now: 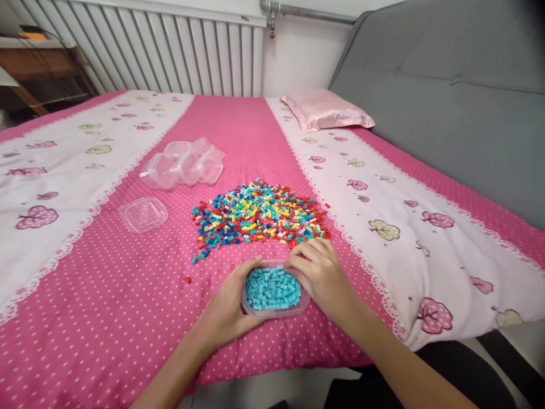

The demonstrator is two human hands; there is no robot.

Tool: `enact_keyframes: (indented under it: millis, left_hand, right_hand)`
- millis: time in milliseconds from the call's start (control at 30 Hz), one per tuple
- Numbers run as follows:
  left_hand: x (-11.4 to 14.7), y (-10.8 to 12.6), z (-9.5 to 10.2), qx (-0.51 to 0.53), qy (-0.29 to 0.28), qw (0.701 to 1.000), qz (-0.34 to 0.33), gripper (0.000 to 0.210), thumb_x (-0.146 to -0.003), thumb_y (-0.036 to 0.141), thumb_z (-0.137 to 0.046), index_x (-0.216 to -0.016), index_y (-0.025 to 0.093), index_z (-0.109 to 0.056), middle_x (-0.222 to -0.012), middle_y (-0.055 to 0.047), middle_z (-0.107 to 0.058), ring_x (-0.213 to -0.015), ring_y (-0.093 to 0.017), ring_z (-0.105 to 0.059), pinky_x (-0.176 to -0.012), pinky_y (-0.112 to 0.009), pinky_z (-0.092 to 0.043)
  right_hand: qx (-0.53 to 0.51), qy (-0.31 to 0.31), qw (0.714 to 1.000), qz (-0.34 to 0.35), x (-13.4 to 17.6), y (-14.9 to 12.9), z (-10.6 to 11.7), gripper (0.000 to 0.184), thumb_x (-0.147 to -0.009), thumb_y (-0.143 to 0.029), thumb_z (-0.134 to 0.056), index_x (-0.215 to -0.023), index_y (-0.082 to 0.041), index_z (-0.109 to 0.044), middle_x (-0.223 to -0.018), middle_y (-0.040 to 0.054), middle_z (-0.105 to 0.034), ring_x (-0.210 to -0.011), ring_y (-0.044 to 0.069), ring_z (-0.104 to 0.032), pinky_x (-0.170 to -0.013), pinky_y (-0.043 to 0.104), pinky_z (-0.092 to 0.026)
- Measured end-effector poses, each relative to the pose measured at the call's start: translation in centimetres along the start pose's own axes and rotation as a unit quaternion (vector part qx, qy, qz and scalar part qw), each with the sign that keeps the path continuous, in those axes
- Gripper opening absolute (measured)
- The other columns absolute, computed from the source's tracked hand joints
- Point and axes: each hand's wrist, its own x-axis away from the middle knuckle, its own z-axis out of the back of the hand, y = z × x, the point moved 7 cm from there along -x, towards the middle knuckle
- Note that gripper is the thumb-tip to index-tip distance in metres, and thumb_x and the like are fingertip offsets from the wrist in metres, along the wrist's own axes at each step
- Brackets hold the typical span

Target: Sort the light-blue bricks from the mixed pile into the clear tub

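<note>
A clear plastic container [279,312] filled with light blue toy bricks [272,288] sits near the bed's front edge. My left hand [226,300] grips its left side, thumb and fingers around the wall. Over the right rim, my right hand [322,271] is closed, fingers bent and pressed together at the upper right corner. Whatever its fingertips hold, if anything, is hidden. Just beyond both hands spreads a pile of small mixed-colour bricks [259,213], mostly red, yellow, blue and green. A lone red brick [188,279] lies left of the container.
Several clear plastic containers [183,165] lie in a cluster at the back left, with a clear lid [145,215] nearer me. A pink pillow [326,109] rests by the grey headboard [447,91]. The pink patterned bedspread [106,295] drops at the front edge. A white radiator [191,51] stands behind.
</note>
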Motion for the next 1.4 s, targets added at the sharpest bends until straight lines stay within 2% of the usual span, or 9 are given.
enact_keyframes:
  millis: [267, 367, 600, 700, 800, 900, 1033, 1200, 1400]
  left_hand:
    - [0.2, -0.4, -0.1, 0.000, 0.001, 1.000, 0.009, 0.088, -0.081, 0.042, -0.079, -0.150, 0.033, -0.025, -0.142, -0.010, -0.053, -0.127, -0.030, -0.056, -0.106, -0.050, -0.050]
    - [0.3, -0.7, -0.1, -0.005, 0.001, 1.000, 0.018, 0.089, -0.081, 0.043, -0.079, -0.150, 0.033, -0.025, -0.142, -0.010, -0.052, -0.127, -0.031, -0.056, -0.106, -0.051, -0.050]
    - [0.3, -0.7, 0.0, -0.012, 0.006, 1.000, 0.022, 0.088, -0.081, 0.041, -0.078, -0.151, 0.031, -0.025, -0.142, -0.012, -0.053, -0.127, -0.033, -0.057, -0.104, -0.050, -0.051]
    - [0.2, -0.6, 0.0, -0.007, 0.005, 1.000, 0.016, 0.089, -0.081, 0.039, -0.079, -0.151, 0.031, -0.025, -0.142, -0.012, -0.054, -0.127, -0.033, -0.057, -0.106, -0.051, -0.049]
    - [0.2, -0.6, -0.1, 0.007, 0.002, 1.000, 0.014, 0.089, -0.081, 0.039, -0.079, -0.151, 0.032, -0.024, -0.142, -0.011, -0.054, -0.128, -0.032, -0.056, -0.108, -0.052, -0.047]
    - [0.2, -0.6, -0.1, 0.006, 0.001, 1.000, 0.018, 0.089, -0.081, 0.039, -0.079, -0.151, 0.031, -0.024, -0.142, -0.012, -0.053, -0.127, -0.032, -0.056, -0.107, -0.052, -0.048]
    - [0.2, -0.5, 0.0, -0.009, 0.001, 1.000, 0.019, 0.089, -0.080, 0.040, -0.080, -0.150, 0.031, -0.025, -0.141, -0.012, -0.054, -0.127, -0.033, -0.057, -0.105, -0.052, -0.050]
    - [0.1, -0.5, 0.0, -0.009, 0.003, 1.000, 0.016, 0.089, -0.081, 0.040, -0.079, -0.150, 0.032, -0.025, -0.142, -0.012, -0.054, -0.127, -0.032, -0.057, -0.105, -0.051, -0.051]
    - [0.1, -0.5, 0.0, 0.003, 0.005, 1.000, 0.019, 0.087, -0.080, 0.040, -0.079, -0.150, 0.031, -0.027, -0.141, -0.012, -0.054, -0.127, -0.032, -0.057, -0.105, -0.050, -0.050]
  right_hand:
    - [-0.005, 0.028, 0.999, 0.022, 0.0, -0.2, 0.2, 0.006, -0.085, -0.017, -0.077, -0.082, -0.021, -0.073, -0.084, 0.0008, -0.067, -0.080, 0.019, -0.054, -0.078, 0.034, -0.035]
    - [-0.013, 0.026, 0.999, 0.035, 0.1, -0.3, 0.3, 0.006, -0.088, -0.016, -0.073, -0.086, -0.021, -0.074, -0.084, 0.0010, -0.067, -0.079, 0.019, -0.054, -0.078, 0.034, -0.034]
    - [-0.026, 0.038, 0.998, 0.040, -0.1, -0.1, 0.8, 0.015, -0.096, -0.021, -0.064, -0.087, -0.026, -0.075, -0.083, -0.0012, -0.069, -0.081, 0.018, -0.057, -0.093, 0.042, -0.030]
    - [-0.055, 0.044, 0.997, 0.022, -0.1, 0.5, 1.4, 0.013, -0.098, -0.024, -0.062, -0.093, -0.024, -0.074, -0.084, -0.0007, -0.072, -0.080, 0.018, -0.059, -0.090, 0.040, -0.034]
    - [-0.083, 0.058, 0.995, 0.002, 0.0, 1.0, 1.9, 0.013, -0.098, -0.028, -0.061, -0.097, -0.020, -0.071, -0.085, 0.0011, -0.074, -0.079, 0.018, -0.061, -0.080, 0.035, -0.041]
    - [-0.106, 0.044, 0.993, 0.000, 0.2, 0.9, 1.9, 0.013, -0.098, -0.024, -0.061, -0.092, -0.018, -0.070, -0.087, 0.0022, -0.074, -0.079, 0.018, -0.062, -0.078, 0.034, -0.044]
    - [-0.107, 0.020, 0.994, -0.013, 0.3, 0.6, 1.5, 0.013, -0.097, -0.017, -0.060, -0.093, -0.018, -0.072, -0.100, 0.0069, -0.070, -0.092, 0.021, -0.062, -0.083, 0.034, -0.047]
    - [-0.066, -0.009, 0.998, -0.001, 0.4, 0.1, 1.0, 0.011, -0.095, -0.014, -0.062, -0.100, -0.019, -0.071, -0.091, 0.0028, -0.073, -0.083, 0.020, -0.061, -0.081, 0.036, -0.043]
    - [-0.036, -0.003, 0.999, 0.007, 0.3, -0.1, 0.8, 0.007, -0.094, -0.014, -0.065, -0.089, -0.019, -0.069, -0.085, 0.0009, -0.073, -0.081, 0.019, -0.060, -0.084, 0.037, -0.037]
